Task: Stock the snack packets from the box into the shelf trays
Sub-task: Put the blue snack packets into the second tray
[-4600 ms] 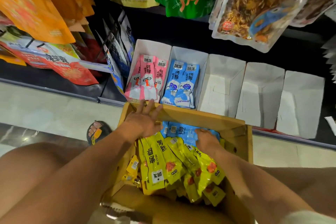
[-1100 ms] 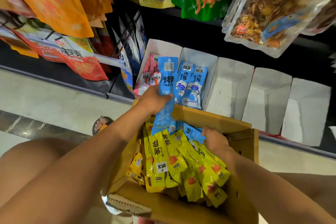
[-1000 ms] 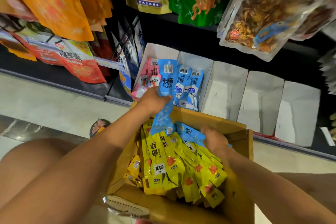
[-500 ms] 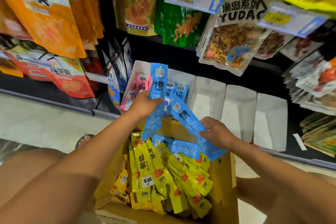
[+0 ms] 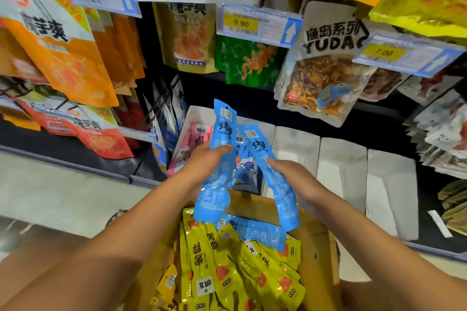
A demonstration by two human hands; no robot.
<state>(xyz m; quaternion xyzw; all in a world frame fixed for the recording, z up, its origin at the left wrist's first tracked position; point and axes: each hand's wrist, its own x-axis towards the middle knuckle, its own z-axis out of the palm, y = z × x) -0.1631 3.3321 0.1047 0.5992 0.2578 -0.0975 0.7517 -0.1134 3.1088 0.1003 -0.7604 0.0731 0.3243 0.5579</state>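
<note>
**Head view: a blue packet in each hand above the box**

Left hand (image 5: 202, 166) grips the upright blue packet (image 5: 217, 184) around its middle, thumb curled across the front. Right hand (image 5: 300, 184) grasps the tilted blue packet (image 5: 275, 184), whose top leans in toward the other's. Both packets are raised above the open cardboard box (image 5: 321, 260), just in front of the shelf. Below them a third blue packet (image 5: 255, 231) lies across the yellow packets (image 5: 227, 272) that fill the box. Behind the hands, more blue packets (image 5: 246, 174) stand in a white tray (image 5: 269, 134), and the tray to its left holds pink packets (image 5: 199, 134). Other white trays (image 5: 341, 159) line the shelf to the right. Hanging snack bags (image 5: 321, 76) and price tags (image 5: 260, 25) hang overhead
</note>
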